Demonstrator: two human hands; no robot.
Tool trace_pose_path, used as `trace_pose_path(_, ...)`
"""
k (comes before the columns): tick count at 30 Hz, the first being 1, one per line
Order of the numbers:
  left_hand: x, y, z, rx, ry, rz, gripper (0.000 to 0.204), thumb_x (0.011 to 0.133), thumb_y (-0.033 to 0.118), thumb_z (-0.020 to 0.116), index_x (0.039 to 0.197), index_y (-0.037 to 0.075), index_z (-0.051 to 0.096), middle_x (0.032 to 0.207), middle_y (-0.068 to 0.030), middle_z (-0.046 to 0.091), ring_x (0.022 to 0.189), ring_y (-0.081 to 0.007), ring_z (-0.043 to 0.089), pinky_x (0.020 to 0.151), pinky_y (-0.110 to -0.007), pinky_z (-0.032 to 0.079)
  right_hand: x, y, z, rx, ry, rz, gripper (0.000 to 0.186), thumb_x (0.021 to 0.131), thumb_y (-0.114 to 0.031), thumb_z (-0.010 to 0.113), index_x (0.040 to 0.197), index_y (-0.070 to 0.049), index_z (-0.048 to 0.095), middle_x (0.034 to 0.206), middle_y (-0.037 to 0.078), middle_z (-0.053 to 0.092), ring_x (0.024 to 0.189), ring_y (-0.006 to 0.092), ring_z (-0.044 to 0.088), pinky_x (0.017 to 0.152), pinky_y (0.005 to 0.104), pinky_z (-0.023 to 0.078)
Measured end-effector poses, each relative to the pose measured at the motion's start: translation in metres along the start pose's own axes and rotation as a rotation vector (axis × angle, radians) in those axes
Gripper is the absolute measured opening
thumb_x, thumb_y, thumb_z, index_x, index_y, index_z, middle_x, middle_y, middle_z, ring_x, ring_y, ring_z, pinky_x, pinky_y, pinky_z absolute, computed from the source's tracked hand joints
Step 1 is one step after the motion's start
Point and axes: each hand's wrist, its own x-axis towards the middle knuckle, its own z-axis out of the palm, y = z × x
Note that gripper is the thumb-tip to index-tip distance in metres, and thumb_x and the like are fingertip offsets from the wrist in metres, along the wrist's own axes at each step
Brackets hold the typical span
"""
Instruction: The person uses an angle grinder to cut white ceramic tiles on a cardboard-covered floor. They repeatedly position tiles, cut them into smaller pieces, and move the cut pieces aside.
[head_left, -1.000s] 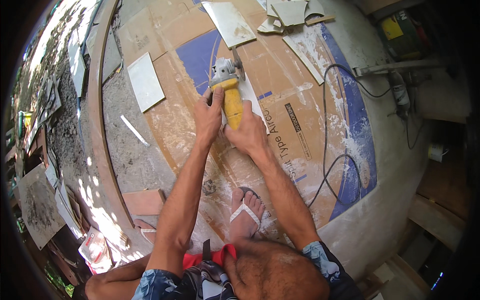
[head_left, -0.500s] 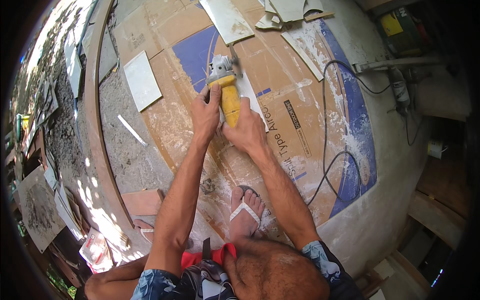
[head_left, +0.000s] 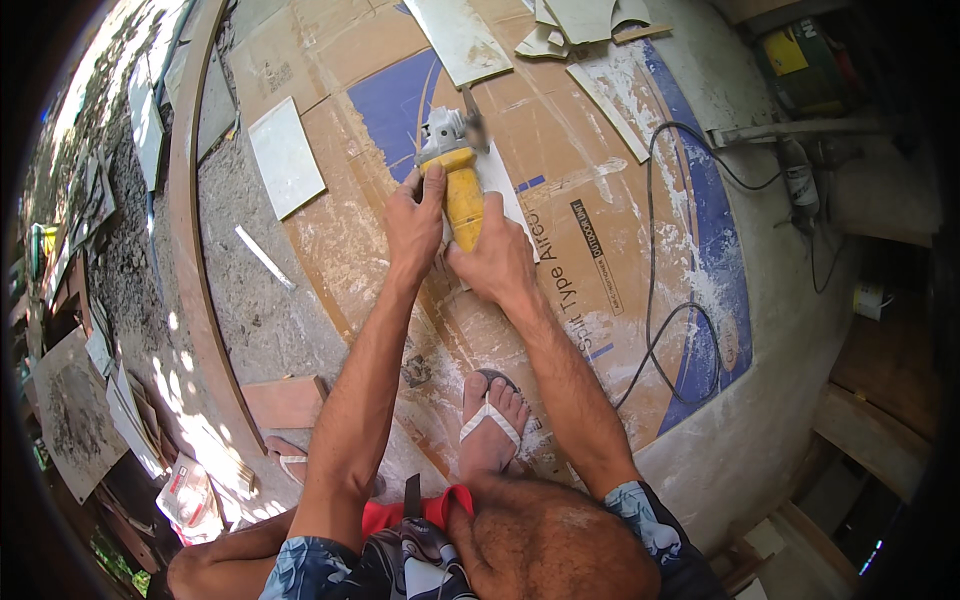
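A yellow angle grinder (head_left: 464, 205) with a grey metal head is gripped in both of my hands, above the cardboard. My left hand (head_left: 415, 220) is closed round its left side near the head, thumb on top. Lower down, my right hand (head_left: 497, 255) is wrapped round the rear of the body. The cutting disc (head_left: 474, 120) stands on edge at the right of the head and looks blurred. Partly hidden beneath the grinder lies a white tile piece (head_left: 508, 195).
Flattened cardboard (head_left: 370, 130) covers the floor. A whole tile (head_left: 287, 157) lies at left, a larger one (head_left: 460, 40) beyond the grinder, with broken pieces (head_left: 575, 20) farther right. A dark cord (head_left: 650, 200) loops at right. A wooden strip (head_left: 190, 200) runs along the left.
The view has shifted very slightly. Both hands hold the grinder in nearly the same place as before.
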Motion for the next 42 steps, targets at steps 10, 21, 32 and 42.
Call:
trace_pose_path(10, -0.002, 0.006, 0.002, 0.032, 0.017, -0.012, 0.058, 0.116, 0.049, 0.059, 0.133, -0.004, 0.075, 0.112, -0.0079, 0.077, 0.097, -0.0111, 0.065, 0.088, -0.03, 0.055, 0.002, -0.001, -0.001, -0.005, -0.006, 0.006, 0.064, 0.081, -0.024, 0.084, 0.123, 0.004, 0.045, 0.098, 0.036, 0.074, 0.093, 0.0559, 0.074, 0.084, 0.0612, 0.059)
trace_pose_path(21, -0.002, 0.005, 0.003, 0.085, 0.036, -0.018, 0.059, 0.116, 0.05, 0.058, 0.133, -0.004, 0.075, 0.11, -0.0079, 0.077, 0.096, -0.0113, 0.064, 0.087, -0.03, 0.055, 0.002, -0.001, -0.003, 0.001, -0.029, 0.016, 0.066, 0.08, -0.023, 0.085, 0.123, 0.005, 0.044, 0.098, 0.037, 0.074, 0.092, 0.0558, 0.074, 0.085, 0.0609, 0.06)
trace_pose_path(32, -0.004, 0.009, 0.004, 0.137, 0.067, -0.018, 0.061, 0.113, 0.055, 0.059, 0.132, 0.0, 0.077, 0.104, -0.0181, 0.082, 0.095, -0.0238, 0.075, 0.089, -0.041, 0.057, 0.0, 0.0, -0.004, 0.003, -0.037, 0.02, 0.066, 0.08, -0.022, 0.085, 0.124, 0.005, 0.044, 0.099, 0.036, 0.074, 0.094, 0.0557, 0.075, 0.085, 0.0607, 0.06)
trace_pose_path(42, -0.007, 0.009, 0.004, 0.168, 0.068, -0.01, 0.06, 0.113, 0.055, 0.059, 0.13, 0.0, 0.077, 0.099, -0.0177, 0.081, 0.091, -0.0231, 0.075, 0.086, -0.041, 0.057, -0.002, 0.0, -0.006, -0.002, -0.05, 0.038, 0.066, 0.08, -0.024, 0.085, 0.124, 0.005, 0.045, 0.1, 0.037, 0.074, 0.096, 0.0558, 0.075, 0.086, 0.0604, 0.06)
